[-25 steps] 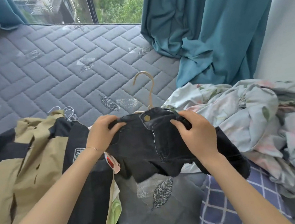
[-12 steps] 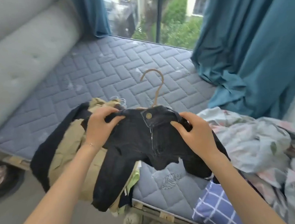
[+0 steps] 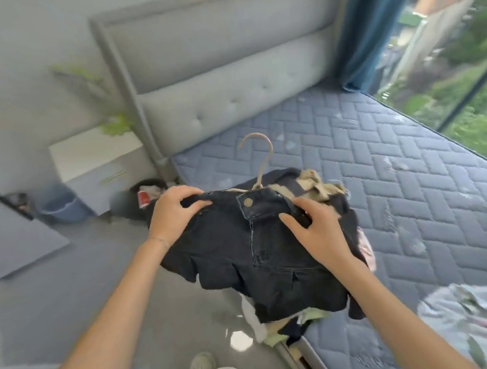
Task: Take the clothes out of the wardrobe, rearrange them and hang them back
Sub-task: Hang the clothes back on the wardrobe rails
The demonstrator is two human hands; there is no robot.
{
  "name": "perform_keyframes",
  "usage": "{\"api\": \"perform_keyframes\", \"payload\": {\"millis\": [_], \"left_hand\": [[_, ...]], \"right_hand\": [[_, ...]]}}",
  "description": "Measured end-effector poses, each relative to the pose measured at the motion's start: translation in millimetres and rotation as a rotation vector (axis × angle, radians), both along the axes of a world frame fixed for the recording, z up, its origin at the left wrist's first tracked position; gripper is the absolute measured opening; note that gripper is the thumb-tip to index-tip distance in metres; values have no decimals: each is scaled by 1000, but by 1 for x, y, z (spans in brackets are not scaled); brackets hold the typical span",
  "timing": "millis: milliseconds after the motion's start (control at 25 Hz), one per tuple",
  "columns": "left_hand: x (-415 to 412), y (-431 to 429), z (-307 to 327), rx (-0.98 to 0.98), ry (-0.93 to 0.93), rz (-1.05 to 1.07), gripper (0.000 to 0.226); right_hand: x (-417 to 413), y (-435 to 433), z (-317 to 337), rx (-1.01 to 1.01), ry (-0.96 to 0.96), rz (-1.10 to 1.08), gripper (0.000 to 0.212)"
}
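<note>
A shoe was on the floor, close in. Both hands held the black shorts up by the bed's edge. L hand: grip curled tight on the waistband's left end. R hand: grip pinched the right end, thumb on the front. The shorts were on a hanger, hook up. Just behind, a tan & black jacket lay on the mattress. Far back: gray headboard, blue curtain.

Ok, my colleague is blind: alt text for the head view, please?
A left hand and right hand grip dark denim shorts on a tan hanger, above a clothes pile on a quilted mattress.
</note>
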State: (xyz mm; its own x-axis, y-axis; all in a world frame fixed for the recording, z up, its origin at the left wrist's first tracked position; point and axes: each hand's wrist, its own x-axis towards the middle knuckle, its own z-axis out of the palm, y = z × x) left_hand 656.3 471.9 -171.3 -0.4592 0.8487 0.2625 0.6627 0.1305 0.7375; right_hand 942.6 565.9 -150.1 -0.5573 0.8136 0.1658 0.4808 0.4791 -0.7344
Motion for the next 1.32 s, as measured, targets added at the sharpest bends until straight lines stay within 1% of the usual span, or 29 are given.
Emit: {"api": "perform_keyframes", "payload": {"millis": [120, 280, 400, 600, 720, 800, 920, 1040, 1080, 1160, 1320], "left_hand": [[-92, -71, 5, -37, 76, 138, 11], [-195, -159, 14, -76, 92, 359, 18], [-253, -204, 24, -34, 92, 504, 16], [-325, -267, 25, 18, 61, 721, 11], [-364, -298, 16, -13, 51, 872, 8], [-391, -313, 9, -33, 56, 976, 8], [-433, -326, 4, -33, 31, 1167, 14], [-469, -336, 0, -52, 41, 1332, 16], [-480, -339, -1, -56, 35, 1390, 18], [-498, -349, -1, -62, 11, 1475, 21], [-529, -381, 6, -89, 0, 1611, 25]], "right_hand": [[-112, -27, 5, 7, -11, 135, 5], [-251, -65, 20, -11, 27, 279, 7], [-340, -86, 33, -11, 61, 392, 7], [-468, -110, 44, -12, 64, 594, 6], [-544, -123, 38, -29, 38, 764, 7], [-594, -132, 31, -6, 5, 873, 7], [-667, -146, 23, 28, -27, 1023, 7], [-734, -158, 23, 60, -39, 1204, 23], [-756, -162, 24, 59, -46, 1266, 23], [-794, -172, 27, 33, -56, 1373, 19], [-862, -211, 38, -58, -6, 1511, 21]]}}
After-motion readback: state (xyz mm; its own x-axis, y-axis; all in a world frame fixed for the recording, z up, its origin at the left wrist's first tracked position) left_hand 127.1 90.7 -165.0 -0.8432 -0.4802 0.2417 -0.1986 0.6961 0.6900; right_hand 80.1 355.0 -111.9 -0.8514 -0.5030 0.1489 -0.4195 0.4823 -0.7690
